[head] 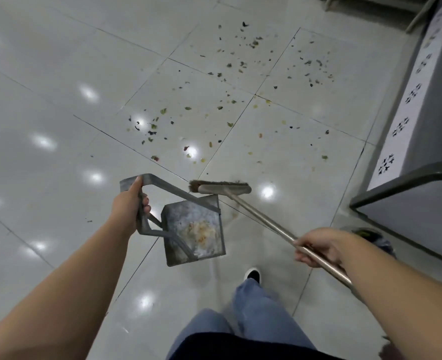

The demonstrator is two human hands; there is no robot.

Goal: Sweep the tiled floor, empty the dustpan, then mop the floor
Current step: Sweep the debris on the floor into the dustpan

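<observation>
We carry the dustpan in our left hand, fingers curled round the top bar of its bent metal handle. The pan hangs tilted just above the tiled floor, and looks like stiff sheet metal: rigid, probably a little heavy and noisy if set down hard. The high bar seems the right place to hold it, since it keeps the pan steady without stooping.

Our right hand is wrapped round the broom's long pole, with the brush head touching or nearly touching the far edge of the dustpan. The pole looks smooth and light, the bristles short and fairly stiff. A second grip higher up would give more push.

The scraps lie scattered beyond the dustpan, small, dry and easily flicked. A pale stain inside the pan may be residue; we cannot tell. The pole's upper end is cut off behind our right arm, and a dark, blurred object right of the dustpan, near the grey cabinet, is unclear.
</observation>
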